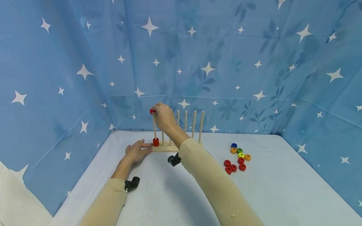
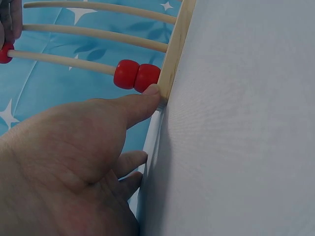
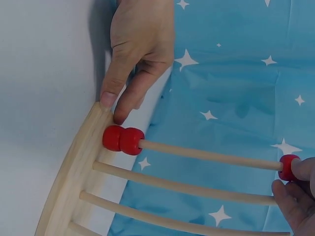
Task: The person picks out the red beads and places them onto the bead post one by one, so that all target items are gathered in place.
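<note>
My right hand pinches a red bead at the top of the leftmost peg of a wooden peg rack. In the right wrist view, the peg's tip appears to be in the bead's hole. Two more red beads sit stacked at the foot of that same peg. Low on the table, my left hand holds the left end of the rack's base between thumb and forefinger, close beside the lower beads. Its other fingers are apart from the base. The remaining pegs bear no visible beads; my right arm hides part of them.
Loose beads lie to the right on the white table: several red beads, a blue bead, a green bead, a yellow bead and orange beads. A blue star-patterned curtain stands behind the rack.
</note>
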The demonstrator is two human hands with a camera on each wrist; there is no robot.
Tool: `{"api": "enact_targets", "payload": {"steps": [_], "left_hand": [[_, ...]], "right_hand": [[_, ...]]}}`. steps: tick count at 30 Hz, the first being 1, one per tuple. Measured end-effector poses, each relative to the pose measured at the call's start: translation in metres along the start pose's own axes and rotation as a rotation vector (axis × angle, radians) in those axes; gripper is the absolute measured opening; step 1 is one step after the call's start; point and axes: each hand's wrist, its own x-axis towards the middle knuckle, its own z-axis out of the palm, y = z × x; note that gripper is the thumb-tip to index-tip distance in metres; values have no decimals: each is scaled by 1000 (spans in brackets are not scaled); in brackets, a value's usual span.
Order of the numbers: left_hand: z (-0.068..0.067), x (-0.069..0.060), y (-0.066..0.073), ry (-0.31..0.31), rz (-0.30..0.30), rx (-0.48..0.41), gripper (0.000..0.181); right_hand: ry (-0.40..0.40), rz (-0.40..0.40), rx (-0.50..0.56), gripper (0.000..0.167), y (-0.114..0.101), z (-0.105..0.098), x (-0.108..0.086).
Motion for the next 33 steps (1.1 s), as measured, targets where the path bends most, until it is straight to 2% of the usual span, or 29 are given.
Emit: {"api": "enact_targets", "payload": {"steps": [9,16,33], "left_hand": [[0,1,-1,1,-7,6,38],[1,1,-1,2,-7,6,38],[0,-1,1,0,-4,2,39]], "right_hand": [[0,-9,-6,19,1,0,0],[9,-38,29,20,3,-1,0],[1,-53,-1,24,4,-1,-2]]}}
